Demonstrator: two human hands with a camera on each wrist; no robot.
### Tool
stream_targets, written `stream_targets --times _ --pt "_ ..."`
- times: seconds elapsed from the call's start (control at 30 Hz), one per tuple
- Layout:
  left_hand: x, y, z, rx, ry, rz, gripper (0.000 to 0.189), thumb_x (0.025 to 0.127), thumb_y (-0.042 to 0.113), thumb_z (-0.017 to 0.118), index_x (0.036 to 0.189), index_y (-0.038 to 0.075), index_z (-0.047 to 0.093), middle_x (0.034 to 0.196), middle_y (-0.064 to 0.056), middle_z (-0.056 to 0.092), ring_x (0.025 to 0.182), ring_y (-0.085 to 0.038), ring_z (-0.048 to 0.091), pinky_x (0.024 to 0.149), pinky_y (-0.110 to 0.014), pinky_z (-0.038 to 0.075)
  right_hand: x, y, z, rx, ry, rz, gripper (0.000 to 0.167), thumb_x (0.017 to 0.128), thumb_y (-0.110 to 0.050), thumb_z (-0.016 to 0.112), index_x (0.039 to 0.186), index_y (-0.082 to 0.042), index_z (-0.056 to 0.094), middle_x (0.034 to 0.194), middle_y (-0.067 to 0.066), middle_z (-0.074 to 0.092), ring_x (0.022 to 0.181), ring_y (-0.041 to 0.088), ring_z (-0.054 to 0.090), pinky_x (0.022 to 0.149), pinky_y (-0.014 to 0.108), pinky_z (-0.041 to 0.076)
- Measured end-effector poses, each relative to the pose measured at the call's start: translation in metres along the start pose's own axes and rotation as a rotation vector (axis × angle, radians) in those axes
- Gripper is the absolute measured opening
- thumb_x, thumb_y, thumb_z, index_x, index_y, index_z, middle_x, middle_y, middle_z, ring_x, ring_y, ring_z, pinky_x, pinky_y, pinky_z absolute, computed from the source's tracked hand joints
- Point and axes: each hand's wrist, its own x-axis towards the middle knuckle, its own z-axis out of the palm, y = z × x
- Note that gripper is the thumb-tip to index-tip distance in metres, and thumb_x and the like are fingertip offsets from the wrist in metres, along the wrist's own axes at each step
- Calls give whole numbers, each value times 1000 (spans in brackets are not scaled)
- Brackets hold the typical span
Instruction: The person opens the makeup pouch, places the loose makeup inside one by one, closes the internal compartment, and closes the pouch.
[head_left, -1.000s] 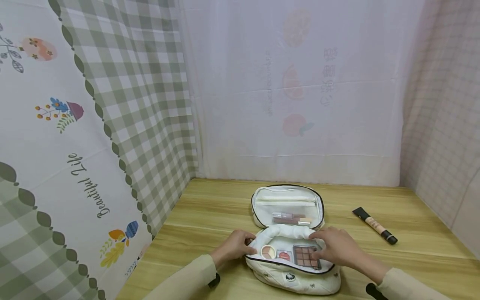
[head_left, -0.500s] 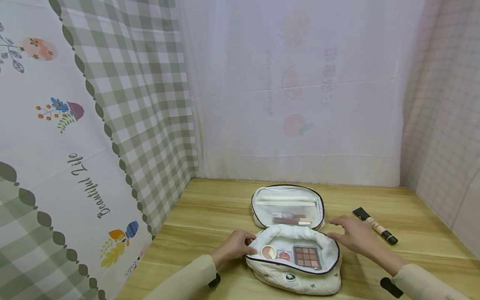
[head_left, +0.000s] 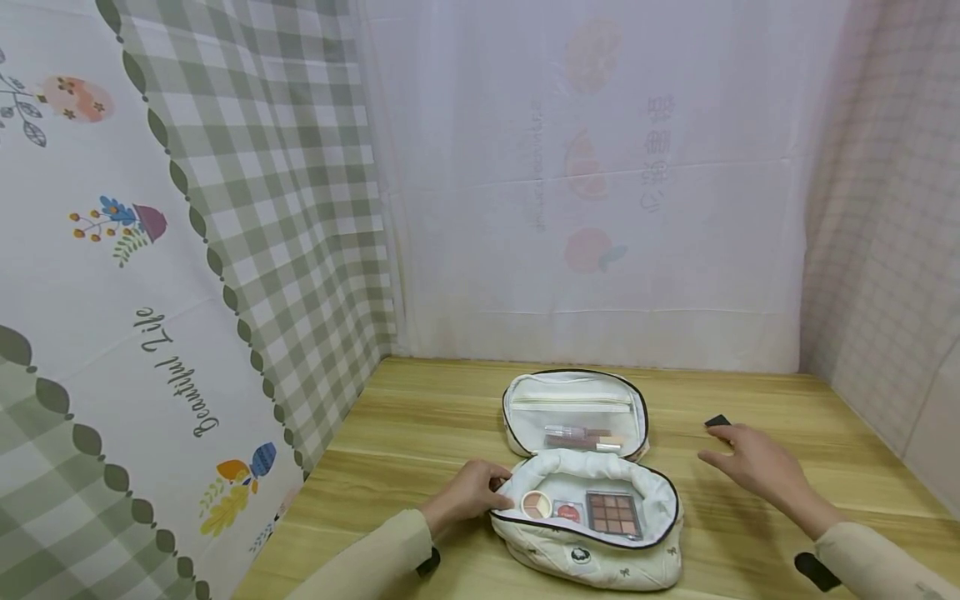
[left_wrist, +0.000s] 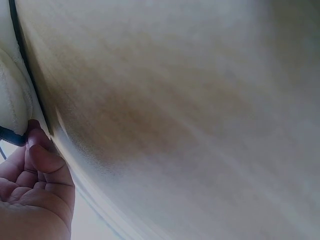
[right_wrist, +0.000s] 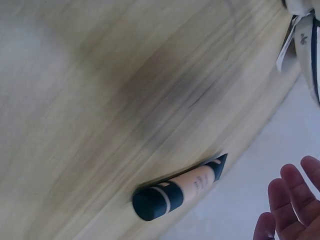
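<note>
A quilted cream makeup bag (head_left: pixel 551 557) stands on the table with its lid (head_left: pixel 573 382) folded back. Inside lie an eyeshadow palette (head_left: pixel 612 514), a small red-centred compact (head_left: pixel 569 512) and a round three-colour compact (head_left: pixel 536 504). My left hand (head_left: pixel 467 489) pinches the bag's left rim between thumb and fingers. To the right, my right hand (head_left: pixel 763 468) hovers with loosely extended fingers above a beige tube with black ends (right_wrist: pixel 196 184). In the head view the hand hides most of the tube; the right wrist view shows it lying apart from the fingers.
Two slim lip-gloss-like tubes (head_left: pixel 581 437) rest in the lid's clear pocket. A wood-grain table (head_left: pixel 420 408) carries everything. Checked cloth (head_left: pixel 300 167) hangs on the left and a pale curtain (head_left: pixel 465 250) closes off the back.
My right hand has left the palette inside the bag and moved right, over the beige tube. My left hand keeps its hold on the rim, and the bag has not moved.
</note>
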Motion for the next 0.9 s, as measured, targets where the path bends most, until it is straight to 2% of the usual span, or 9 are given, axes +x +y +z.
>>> stream_targets --times 0.13,0.3,0.5,0.63,0.77,0.9 --pt "0 0 1 1 -1 -5 30 77 4 83 106 4 75 65 8 52 57 -2 45 52 -18 39 1 15 -3 -7 11 32 56 90 -39 71 121 8 65 115 38 60 102 57 58 69 61 49" --pt "0 -1 1 2 -3 -22 30 78 5 83 107 4 75 64 8 52 56 -2 45 52 -18 38 -2 35 -7 4 2 91 65 94 -47 63 125 10 60 119 38 58 103 59 55 65 59 49" --pt "0 -1 0 7 0 -21 29 77 5 83 106 4 75 64 8 51 57 -2 44 52 -18 38 -5 57 -11 44 -54 175 77 100 -54 49 129 17 51 126 41 51 109 62 48 77 65 45" --pt "0 -2 1 9 -4 -14 28 78 5 82 105 5 75 64 8 50 57 -2 44 53 -18 37 -8 70 -11 61 -58 196 77 99 -51 53 127 21 50 126 43 50 109 63 47 81 67 42" --pt "1 -2 1 12 -3 -5 27 77 5 82 103 6 76 63 8 49 56 -1 43 53 -17 36 -11 80 -9 51 -52 189 72 97 -46 58 122 22 52 122 43 52 108 63 48 80 66 43" --pt "0 -1 0 16 0 0 27 77 5 82 103 6 76 63 8 49 56 -1 43 53 -17 36 -13 84 -6 58 -79 213 71 94 -43 63 121 22 53 121 43 52 107 63 48 80 65 43"
